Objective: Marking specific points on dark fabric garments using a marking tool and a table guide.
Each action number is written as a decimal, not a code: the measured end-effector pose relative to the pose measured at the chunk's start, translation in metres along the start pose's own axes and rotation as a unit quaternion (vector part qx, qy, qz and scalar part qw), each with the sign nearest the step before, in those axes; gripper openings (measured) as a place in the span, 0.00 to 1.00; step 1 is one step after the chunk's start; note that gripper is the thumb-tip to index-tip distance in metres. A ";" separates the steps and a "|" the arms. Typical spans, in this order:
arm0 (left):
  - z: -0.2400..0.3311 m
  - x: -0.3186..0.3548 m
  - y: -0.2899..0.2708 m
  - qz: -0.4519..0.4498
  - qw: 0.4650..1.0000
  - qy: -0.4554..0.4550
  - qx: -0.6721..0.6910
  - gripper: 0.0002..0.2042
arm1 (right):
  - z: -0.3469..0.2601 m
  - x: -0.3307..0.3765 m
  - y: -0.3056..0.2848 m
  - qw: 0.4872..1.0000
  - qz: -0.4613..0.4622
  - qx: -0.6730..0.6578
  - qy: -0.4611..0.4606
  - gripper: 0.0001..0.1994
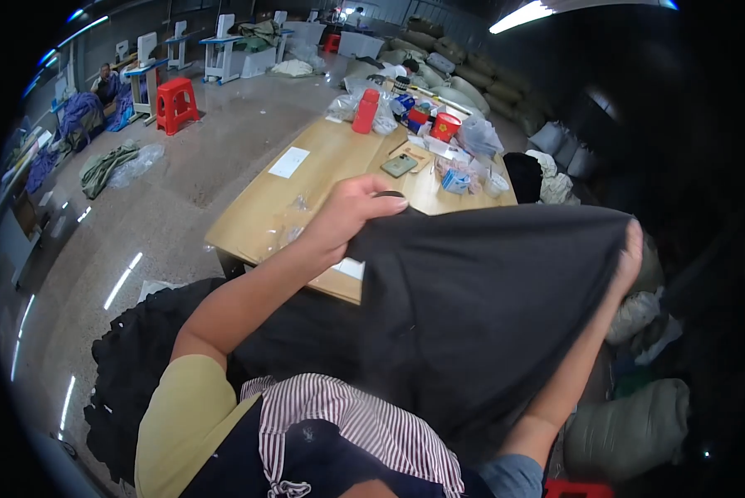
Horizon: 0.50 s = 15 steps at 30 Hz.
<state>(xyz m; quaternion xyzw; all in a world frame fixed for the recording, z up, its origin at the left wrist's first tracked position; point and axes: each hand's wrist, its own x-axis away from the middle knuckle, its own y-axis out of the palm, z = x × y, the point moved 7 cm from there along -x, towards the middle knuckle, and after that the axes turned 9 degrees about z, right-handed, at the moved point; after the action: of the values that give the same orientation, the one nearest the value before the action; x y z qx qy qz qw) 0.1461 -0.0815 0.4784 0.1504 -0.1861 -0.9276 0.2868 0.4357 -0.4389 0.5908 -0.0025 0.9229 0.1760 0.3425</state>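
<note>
I hold a large dark grey cloth (472,307) stretched out in front of me, above the near end of a wooden table (264,207). My left hand (351,212) grips its upper left corner, fingers curled over the edge. My right hand (630,253) pinches the upper right corner, mostly hidden behind the fabric. The cloth hangs down over my lap and covers the table's near right part.
On the table's far end stand a red bottle (366,110), a red cup (444,126), a phone (399,164), a white paper (289,162) and plastic bags. A black cloth heap (131,365) lies at my left. Stuffed sacks (630,423) sit right. A red stool (175,104) and sewing tables stand behind.
</note>
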 end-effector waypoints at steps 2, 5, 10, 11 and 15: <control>-0.054 -0.056 0.007 0.015 0.998 -0.059 0.007 0.05 | 0.071 -0.037 -0.015 0.964 -0.079 0.242 -0.072 0.12; -0.176 -0.136 -0.066 0.047 0.974 -0.220 0.010 0.07 | 0.188 0.018 -0.007 0.663 -0.226 0.712 -0.042 0.16; -0.257 -0.132 -0.055 0.049 0.949 -0.309 0.033 0.17 | 0.219 0.180 -0.006 0.897 -0.232 0.365 0.093 0.14; -0.265 -0.130 -0.055 0.056 0.946 -0.319 0.032 0.17 | 0.216 0.213 0.003 0.912 -0.218 0.310 0.159 0.15; -0.271 -0.154 -0.059 0.007 0.943 -0.060 -0.328 0.27 | 0.190 0.308 0.058 0.820 -0.371 0.433 0.052 0.28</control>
<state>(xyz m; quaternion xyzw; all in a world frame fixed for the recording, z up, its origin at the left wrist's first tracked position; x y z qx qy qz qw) 0.3443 -0.0157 0.2391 -0.0092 0.1102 -0.9425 0.3154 0.3122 -0.2868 0.2810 -0.2055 0.8497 -0.3825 0.2992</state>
